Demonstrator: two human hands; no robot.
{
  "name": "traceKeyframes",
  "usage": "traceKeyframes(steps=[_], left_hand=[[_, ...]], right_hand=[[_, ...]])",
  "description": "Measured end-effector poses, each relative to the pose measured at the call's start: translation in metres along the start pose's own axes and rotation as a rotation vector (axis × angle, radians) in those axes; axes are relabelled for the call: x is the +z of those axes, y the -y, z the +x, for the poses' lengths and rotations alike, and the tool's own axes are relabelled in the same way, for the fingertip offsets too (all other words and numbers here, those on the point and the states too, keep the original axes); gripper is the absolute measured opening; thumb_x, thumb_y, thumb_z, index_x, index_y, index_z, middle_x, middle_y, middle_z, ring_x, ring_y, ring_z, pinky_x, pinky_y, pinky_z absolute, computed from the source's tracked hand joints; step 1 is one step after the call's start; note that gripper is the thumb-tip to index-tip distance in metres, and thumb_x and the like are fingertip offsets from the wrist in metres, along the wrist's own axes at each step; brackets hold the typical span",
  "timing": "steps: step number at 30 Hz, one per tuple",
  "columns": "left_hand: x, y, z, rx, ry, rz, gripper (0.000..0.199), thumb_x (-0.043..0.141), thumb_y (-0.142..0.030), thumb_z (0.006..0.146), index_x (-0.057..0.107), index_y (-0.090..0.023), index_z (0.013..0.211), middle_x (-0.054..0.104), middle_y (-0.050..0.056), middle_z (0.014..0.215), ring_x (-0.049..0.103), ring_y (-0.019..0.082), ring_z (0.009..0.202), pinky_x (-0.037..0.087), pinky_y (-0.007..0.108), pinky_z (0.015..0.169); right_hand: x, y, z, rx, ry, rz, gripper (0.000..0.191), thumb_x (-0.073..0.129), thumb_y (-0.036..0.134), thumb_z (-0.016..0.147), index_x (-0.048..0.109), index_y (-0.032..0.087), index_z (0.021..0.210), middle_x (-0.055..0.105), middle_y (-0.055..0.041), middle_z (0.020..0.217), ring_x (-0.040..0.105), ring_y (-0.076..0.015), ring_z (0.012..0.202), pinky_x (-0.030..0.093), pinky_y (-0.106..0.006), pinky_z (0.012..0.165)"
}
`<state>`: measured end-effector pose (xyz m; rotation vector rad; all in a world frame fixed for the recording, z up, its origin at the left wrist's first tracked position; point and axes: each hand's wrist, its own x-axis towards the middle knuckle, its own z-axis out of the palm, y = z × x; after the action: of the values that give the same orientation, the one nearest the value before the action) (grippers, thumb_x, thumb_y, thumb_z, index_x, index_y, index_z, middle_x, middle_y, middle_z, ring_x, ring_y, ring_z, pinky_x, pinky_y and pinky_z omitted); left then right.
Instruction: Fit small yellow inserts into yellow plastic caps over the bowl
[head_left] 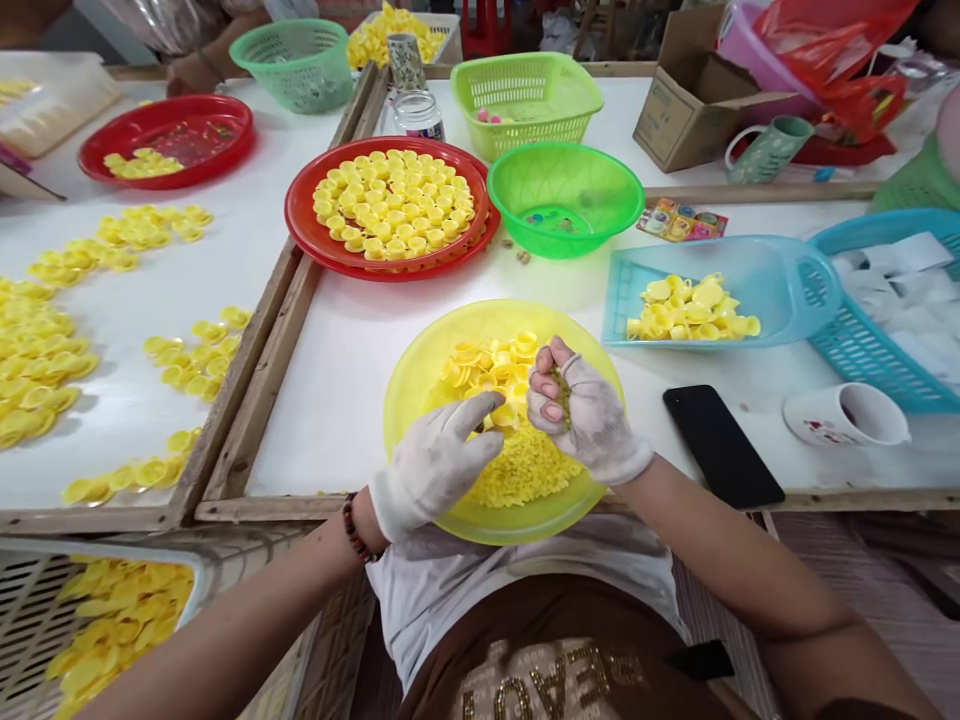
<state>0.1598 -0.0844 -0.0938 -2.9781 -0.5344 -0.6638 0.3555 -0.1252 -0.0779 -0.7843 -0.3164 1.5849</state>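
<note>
Head view, left to right: a red tray [300, 205] of yellow cups [394, 205] sits beyond the basin [409, 375]. The left hand [435, 465] (gloved, with a bracelet [358, 530] at the wrist) is over the basin, thumb and forefinger tips apart; whether it grips anything cannot be told. More cups and yellow bits [521, 470] lie in the basin. The right hand [589, 415] is closed on some bits. A phone [722, 445] lies beside the basin.

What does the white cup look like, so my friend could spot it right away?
On the right of the white tabletop, find the black phone. Just right of it, in front of the blue basket, sits the white cup. It has a dark red pattern on its side, while the mug by the cardboard box is green.
</note>
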Motion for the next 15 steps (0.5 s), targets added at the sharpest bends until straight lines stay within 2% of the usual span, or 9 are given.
traceKeyframes(steps=[2, 5, 7, 10, 15], left_hand=[[0.0, -0.007, -0.003, -0.061, -0.104, -0.033, 0.019, 0.047, -0.016, 0.097, 0.061, -0.018, 0.084, 0.07, 0.008, 0.102, 0.063, 0.017, 0.078, 0.05, 0.029, 0.069], [0.002, -0.014, -0.002, -0.183, -0.19, -0.089, 0.011, 0.052, -0.022, 0.096, 0.058, -0.018, 0.088, 0.064, 0.001, 0.075, 0.058, 0.014, 0.065, 0.046, 0.027, 0.064], [0.003, -0.016, 0.001, -0.159, -0.229, -0.07, 0.013, 0.055, -0.023, 0.096, 0.056, -0.019, 0.084, 0.06, -0.001, 0.07, 0.053, 0.013, 0.061, 0.041, 0.028, 0.06], [0.002, -0.015, 0.003, -0.077, -0.229, -0.011, 0.024, 0.054, -0.02, 0.096, 0.052, -0.02, 0.073, 0.056, -0.001, 0.066, 0.048, 0.013, 0.058, 0.035, 0.029, 0.056], [-0.004, -0.017, 0.002, -0.064, -0.193, 0.017, 0.033, 0.05, -0.016, 0.098, 0.05, -0.019, 0.065, 0.052, -0.001, 0.061, 0.044, 0.013, 0.056, 0.033, 0.031, 0.056]], right_hand=[[0.011, 0.002, 0.0, -0.09, 0.007, -0.016, 0.036, 0.067, 0.051, 0.09, 0.05, 0.021, 0.078, 0.044, 0.008, 0.06, 0.038, -0.0044, 0.042, 0.028, -0.017, 0.04], [0.03, 0.002, 0.0, -0.21, 0.028, -0.049, 0.04, 0.067, 0.054, 0.089, 0.049, 0.021, 0.076, 0.043, 0.0078, 0.06, 0.041, -0.0054, 0.045, 0.032, -0.018, 0.043], [0.039, -0.001, 0.002, -0.282, 0.049, -0.073, 0.04, 0.066, 0.055, 0.09, 0.049, 0.021, 0.076, 0.043, 0.0074, 0.061, 0.044, -0.0065, 0.047, 0.036, -0.02, 0.045], [0.043, -0.009, 0.006, -0.372, 0.071, -0.128, 0.038, 0.062, 0.053, 0.093, 0.05, 0.022, 0.076, 0.044, 0.0065, 0.063, 0.048, -0.0079, 0.051, 0.038, -0.022, 0.047], [0.035, -0.01, 0.007, -0.415, 0.068, -0.209, 0.038, 0.061, 0.052, 0.095, 0.048, 0.022, 0.075, 0.043, 0.0067, 0.063, 0.047, -0.0073, 0.051, 0.037, -0.022, 0.047]])
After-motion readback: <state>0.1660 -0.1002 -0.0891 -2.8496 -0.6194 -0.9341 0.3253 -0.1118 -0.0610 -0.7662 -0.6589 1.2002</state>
